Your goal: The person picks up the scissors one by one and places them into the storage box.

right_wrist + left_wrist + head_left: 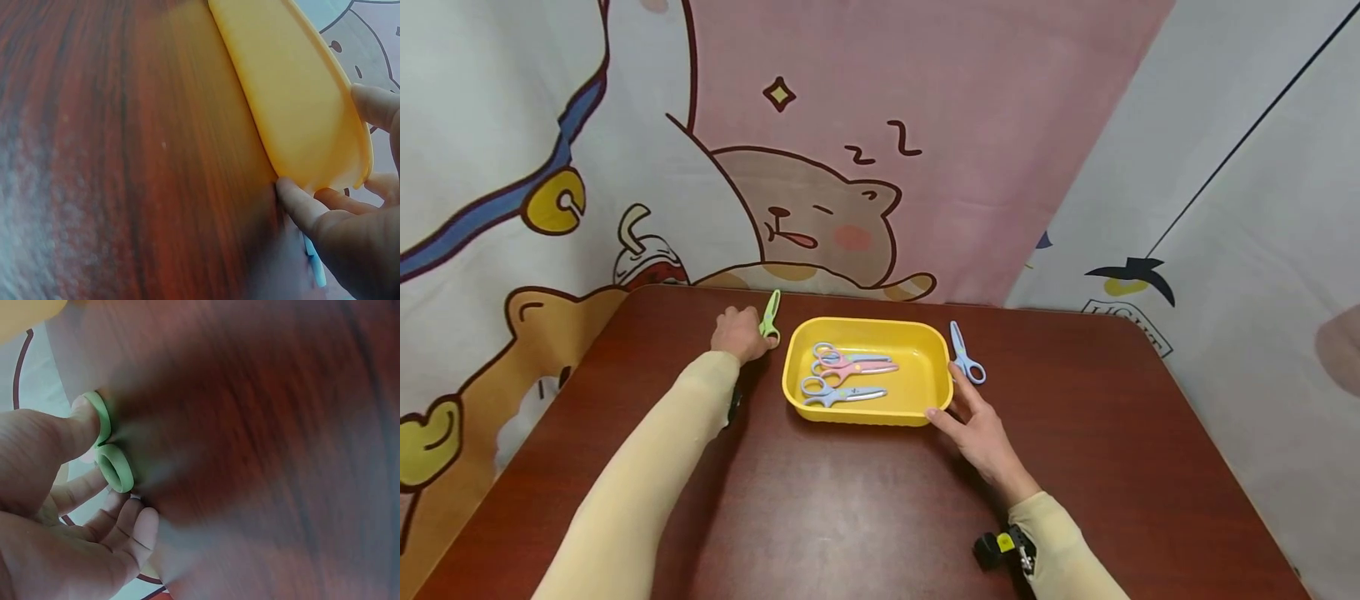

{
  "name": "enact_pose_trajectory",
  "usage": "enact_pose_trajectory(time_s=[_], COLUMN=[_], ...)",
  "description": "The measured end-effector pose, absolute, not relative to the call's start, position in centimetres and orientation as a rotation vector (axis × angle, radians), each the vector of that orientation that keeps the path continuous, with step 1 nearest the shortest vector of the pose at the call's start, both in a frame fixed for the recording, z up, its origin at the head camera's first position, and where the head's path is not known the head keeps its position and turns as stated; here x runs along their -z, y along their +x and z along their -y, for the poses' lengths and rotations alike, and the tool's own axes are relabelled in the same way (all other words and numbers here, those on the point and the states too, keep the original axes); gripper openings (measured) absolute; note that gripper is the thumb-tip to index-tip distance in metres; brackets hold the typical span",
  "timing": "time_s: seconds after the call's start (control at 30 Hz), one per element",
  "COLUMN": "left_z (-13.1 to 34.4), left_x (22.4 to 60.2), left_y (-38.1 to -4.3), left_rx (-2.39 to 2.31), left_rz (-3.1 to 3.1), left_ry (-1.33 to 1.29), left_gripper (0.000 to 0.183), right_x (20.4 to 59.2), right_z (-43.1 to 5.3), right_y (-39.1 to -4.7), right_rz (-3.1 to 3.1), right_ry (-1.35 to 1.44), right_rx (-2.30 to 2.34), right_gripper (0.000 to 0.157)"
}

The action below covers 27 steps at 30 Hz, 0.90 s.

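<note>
My left hand (741, 333) is at the left of the yellow tray and pinches the handle loops of green scissors (768, 312). In the left wrist view the thumb is at one green loop (116, 469) of the pair, with the fingers behind and below. My right hand (981, 429) grips the near right corner of the yellow tray (868, 417), thumb at the rim and fingers along the outer wall. Inside the tray lie pink scissors (859, 367), blue scissors (844, 392) in front, and another light-blue pair partly hidden behind the pink one.
Another pair of blue scissors (967, 354) lies on the dark red-brown table (835, 508), just right of the tray. A cartoon-printed cloth (985, 150) hangs behind the table's far edge. Part of another person's skin shows at the far right edge.
</note>
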<state>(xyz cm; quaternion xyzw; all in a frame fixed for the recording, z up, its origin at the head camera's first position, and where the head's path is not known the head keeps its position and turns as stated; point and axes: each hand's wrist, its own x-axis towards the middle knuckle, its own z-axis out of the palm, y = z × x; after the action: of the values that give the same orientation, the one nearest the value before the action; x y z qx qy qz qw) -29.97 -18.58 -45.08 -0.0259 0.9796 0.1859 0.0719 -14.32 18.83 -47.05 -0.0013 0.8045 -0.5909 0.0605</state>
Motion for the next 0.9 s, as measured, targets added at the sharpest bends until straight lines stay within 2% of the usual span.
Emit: enact_pose_trajectory(time_s=[0.9], left_z=[18.3], left_x=[45.8], left_y=[-28.3], left_rx=[-0.711], left_rz=[-2.941], left_ry=[-0.107], left_gripper=[0.045], right_x=[47.1], right_z=[-18.8], right_y=[-14.3], right_rz=[-2.417], right_ry=[-0.005], right_rx=[1.803], right_gripper=[0.086])
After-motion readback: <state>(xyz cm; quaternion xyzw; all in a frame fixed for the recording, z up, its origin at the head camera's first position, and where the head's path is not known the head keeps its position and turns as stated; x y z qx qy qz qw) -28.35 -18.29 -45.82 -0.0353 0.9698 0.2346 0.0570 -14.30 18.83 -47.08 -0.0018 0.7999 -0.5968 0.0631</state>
